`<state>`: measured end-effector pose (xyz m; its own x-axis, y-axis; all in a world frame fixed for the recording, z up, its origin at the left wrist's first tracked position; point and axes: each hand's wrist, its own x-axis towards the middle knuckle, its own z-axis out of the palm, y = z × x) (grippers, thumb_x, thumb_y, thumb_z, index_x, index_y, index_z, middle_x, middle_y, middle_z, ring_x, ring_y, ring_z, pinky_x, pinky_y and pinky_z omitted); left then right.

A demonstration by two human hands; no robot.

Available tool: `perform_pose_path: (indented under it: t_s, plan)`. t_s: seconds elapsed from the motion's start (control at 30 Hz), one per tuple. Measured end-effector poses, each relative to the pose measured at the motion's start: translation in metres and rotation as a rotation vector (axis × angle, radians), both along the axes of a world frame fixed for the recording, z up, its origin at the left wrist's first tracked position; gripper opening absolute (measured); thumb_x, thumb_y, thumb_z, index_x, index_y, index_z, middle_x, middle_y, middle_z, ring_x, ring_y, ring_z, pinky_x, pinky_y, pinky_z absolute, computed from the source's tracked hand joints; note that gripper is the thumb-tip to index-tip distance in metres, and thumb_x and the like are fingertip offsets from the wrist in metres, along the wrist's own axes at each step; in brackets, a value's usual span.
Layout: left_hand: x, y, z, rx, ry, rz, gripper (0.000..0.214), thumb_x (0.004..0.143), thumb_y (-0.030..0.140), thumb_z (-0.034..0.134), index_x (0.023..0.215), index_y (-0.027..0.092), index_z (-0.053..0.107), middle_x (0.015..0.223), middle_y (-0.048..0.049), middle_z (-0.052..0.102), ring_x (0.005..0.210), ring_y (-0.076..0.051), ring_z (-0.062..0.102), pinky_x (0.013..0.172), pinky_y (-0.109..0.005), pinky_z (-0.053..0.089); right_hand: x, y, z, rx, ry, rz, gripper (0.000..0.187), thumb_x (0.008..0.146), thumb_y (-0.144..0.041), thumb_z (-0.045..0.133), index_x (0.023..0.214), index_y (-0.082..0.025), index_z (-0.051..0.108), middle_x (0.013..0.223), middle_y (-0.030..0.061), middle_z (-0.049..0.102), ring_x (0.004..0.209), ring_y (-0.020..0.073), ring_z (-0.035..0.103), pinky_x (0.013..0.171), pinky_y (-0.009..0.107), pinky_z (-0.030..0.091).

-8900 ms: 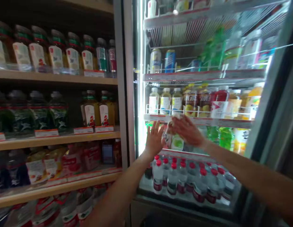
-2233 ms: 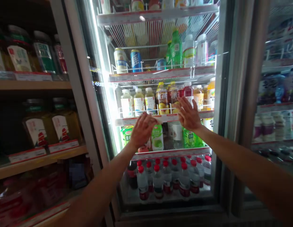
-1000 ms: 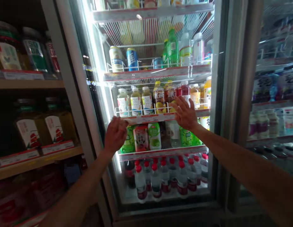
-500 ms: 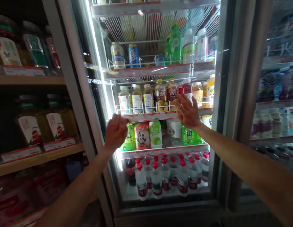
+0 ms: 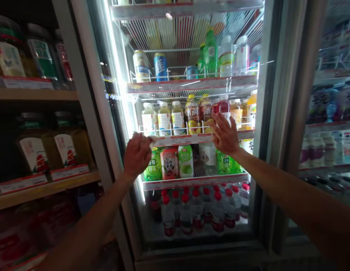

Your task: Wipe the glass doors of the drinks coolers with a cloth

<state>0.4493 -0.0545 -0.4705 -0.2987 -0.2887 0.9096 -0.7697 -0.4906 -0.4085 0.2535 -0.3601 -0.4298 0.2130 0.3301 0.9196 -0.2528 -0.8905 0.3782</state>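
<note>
My left hand [image 5: 137, 156] is closed at the left side of a lit glass-door drinks cooler [image 5: 272, 150]. Scraps of a white cloth [image 5: 152, 139] stick out past its fingers; most of it is hidden in the grip. My right hand [image 5: 224, 133] has its fingers spread and appears to rest on the glass, holding nothing. Through the door, behind that hand, stands a bottle of red drink [image 5: 223, 105]. Tea bottles [image 5: 178, 118] line the middle shelf between the hands. Below them are a red tea carton [image 5: 169, 163] and a green-and-white bottle [image 5: 186, 162].
Wooden shelves [image 5: 36, 94] with large bottles [image 5: 34, 150] stand on the left. Red-capped water bottles [image 5: 186, 214] fill the cooler's bottom. Higher up are a blue can [image 5: 160, 67] and a green bottle [image 5: 210, 54]. Another cooler [image 5: 330, 124] is on the right.
My left hand, with the white cloth, has shifted slightly left and up. The right hand stays in nearly the same place, fingers still spread.
</note>
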Motion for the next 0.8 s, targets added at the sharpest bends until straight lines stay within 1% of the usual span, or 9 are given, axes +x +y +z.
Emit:
perform_pose_path:
  t_s: [0.07, 0.13, 0.27, 0.33, 0.4, 0.53, 0.6, 0.67, 0.8]
  plan:
    - [0.004, 0.002, 0.017, -0.203, 0.095, -0.007, 0.052, 0.083, 0.020, 0.051, 0.134, 0.024, 0.042, 0.151, -0.0117, 0.023, 0.140, -0.030, 0.018, 0.112, -0.050, 0.023, 0.000, 0.000, 0.000, -0.020, -0.017, 0.011, 0.056, 0.087, -0.025, 0.039, 0.142, -0.031, 0.027, 0.149, 0.0014, 0.030, 0.138, 0.0209, 0.025, 0.113, 0.049, 0.016]
    - [-0.003, -0.005, 0.012, -0.170, 0.076, -0.040, 0.050, 0.083, 0.018, 0.051, 0.132, 0.023, 0.043, 0.151, -0.0109, 0.023, 0.140, -0.029, 0.015, 0.113, -0.050, 0.022, 0.001, 0.001, -0.001, -0.039, -0.034, 0.013, 0.056, 0.087, -0.023, 0.038, 0.142, -0.031, 0.027, 0.149, 0.0024, 0.030, 0.139, 0.0203, 0.025, 0.113, 0.049, 0.016]
    - [-0.028, -0.024, -0.030, 0.353, -0.205, -0.056, 0.040, 0.082, 0.020, 0.052, 0.122, 0.024, 0.052, 0.141, -0.0085, 0.042, 0.139, -0.026, 0.021, 0.110, -0.044, 0.030, 0.001, 0.001, 0.000, -0.061, -0.055, 0.005, 0.059, 0.086, -0.022, 0.039, 0.142, -0.031, 0.025, 0.148, 0.0031, 0.032, 0.138, 0.0198, 0.026, 0.112, 0.048, 0.018]
    - [-0.030, -0.024, -0.032, 0.490, -0.270, -0.025, 0.036, 0.084, 0.024, 0.051, 0.119, 0.025, 0.053, 0.136, -0.0067, 0.049, 0.138, -0.024, 0.026, 0.109, -0.042, 0.032, 0.001, 0.001, 0.000, -0.067, -0.056, 0.005, 0.059, 0.086, -0.022, 0.040, 0.142, -0.031, 0.024, 0.148, 0.0031, 0.032, 0.138, 0.0202, 0.026, 0.112, 0.049, 0.019]
    - [-0.021, -0.017, -0.009, 0.374, -0.190, 0.016, 0.038, 0.085, 0.026, 0.049, 0.122, 0.025, 0.051, 0.138, -0.0068, 0.046, 0.137, -0.025, 0.026, 0.108, -0.043, 0.033, 0.001, 0.000, 0.000, -0.069, -0.056, 0.003, 0.058, 0.086, -0.023, 0.039, 0.142, -0.031, 0.025, 0.148, 0.0033, 0.032, 0.138, 0.0205, 0.027, 0.111, 0.049, 0.019]
    - [0.001, -0.004, 0.057, -0.260, 0.154, 0.034, 0.045, 0.089, 0.030, 0.041, 0.134, 0.021, 0.043, 0.149, -0.0051, 0.028, 0.138, -0.030, 0.023, 0.112, -0.046, 0.026, 0.000, 0.000, 0.000, -0.027, -0.021, -0.003, 0.057, 0.087, -0.025, 0.039, 0.142, -0.032, 0.027, 0.149, 0.0015, 0.031, 0.138, 0.0208, 0.025, 0.112, 0.049, 0.017]
    - [-0.001, -0.012, 0.067, -0.347, 0.175, 0.016, 0.044, 0.090, 0.029, 0.039, 0.133, 0.020, 0.044, 0.150, -0.0043, 0.025, 0.138, -0.030, 0.021, 0.113, -0.046, 0.023, 0.000, 0.000, 0.000, 0.003, -0.001, 0.006, 0.056, 0.087, -0.025, 0.038, 0.141, -0.032, 0.028, 0.149, 0.0002, 0.030, 0.138, 0.0212, 0.025, 0.113, 0.049, 0.015]
    - [-0.014, -0.029, 0.054, -0.166, 0.058, 0.000, 0.042, 0.088, 0.026, 0.043, 0.129, 0.021, 0.047, 0.149, -0.0063, 0.028, 0.140, -0.028, 0.019, 0.112, -0.047, 0.025, 0.001, 0.001, 0.000, 0.013, -0.002, 0.018, 0.055, 0.087, -0.024, 0.038, 0.141, -0.031, 0.029, 0.149, 0.0002, 0.030, 0.138, 0.0212, 0.025, 0.113, 0.049, 0.014]
    - [-0.044, -0.061, 0.011, 0.394, -0.280, -0.019, 0.039, 0.084, 0.022, 0.048, 0.123, 0.024, 0.050, 0.140, -0.0069, 0.043, 0.139, -0.025, 0.022, 0.109, -0.044, 0.033, 0.001, 0.000, 0.000, -0.037, -0.041, 0.010, 0.052, 0.086, -0.023, 0.039, 0.138, -0.029, 0.034, 0.147, 0.0030, 0.034, 0.138, 0.0196, 0.026, 0.113, 0.047, 0.015]
